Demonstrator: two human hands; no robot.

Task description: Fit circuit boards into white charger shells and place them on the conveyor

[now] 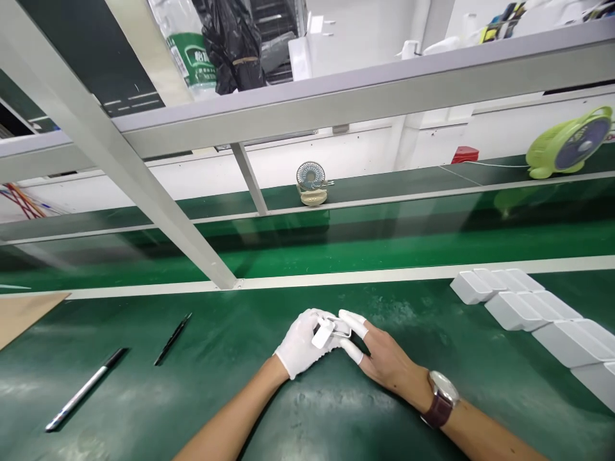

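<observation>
My left hand [305,344], in a white glove, is closed around a small white plastic part [342,328] above the green tabletop. A flat white tab [323,334] sticks out from the part on its left. The part looks like a small open case or frame; its exact kind I cannot make out. My right hand [384,358] wears white finger covers on the thumb and forefinger. Those two fingers pinch the part's right edge. A watch with a dark red strap is on the right wrist.
Rows of white plastic boxes [516,310] stand at the right. A silver marker [86,390] and a black pen [173,339] lie at the left, near a brown sheet [29,314]. A slanted metal post [158,198] meets the table's back edge. Fans [311,182] stand behind.
</observation>
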